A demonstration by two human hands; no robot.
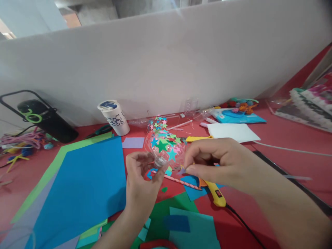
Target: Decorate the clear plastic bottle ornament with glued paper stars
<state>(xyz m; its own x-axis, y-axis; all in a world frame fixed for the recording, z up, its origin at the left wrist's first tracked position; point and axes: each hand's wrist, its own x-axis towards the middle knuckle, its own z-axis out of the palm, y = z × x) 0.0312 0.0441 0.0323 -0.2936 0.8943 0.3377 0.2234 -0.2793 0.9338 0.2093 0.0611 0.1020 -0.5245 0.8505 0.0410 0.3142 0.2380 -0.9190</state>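
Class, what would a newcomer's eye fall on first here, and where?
First, the clear, rounded plastic object covered in multicoloured paper stars, held by the left hand at the centre, while the right hand pinches a small purple paper piece beside it. Next, the large blue paper sheet at left, and the yellow corded glue gun at lower right.

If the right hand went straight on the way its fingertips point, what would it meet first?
Probably the clear star-covered container in the left hand, just beyond the right hand and its pinched lilac paper piece, though depth is unclear.
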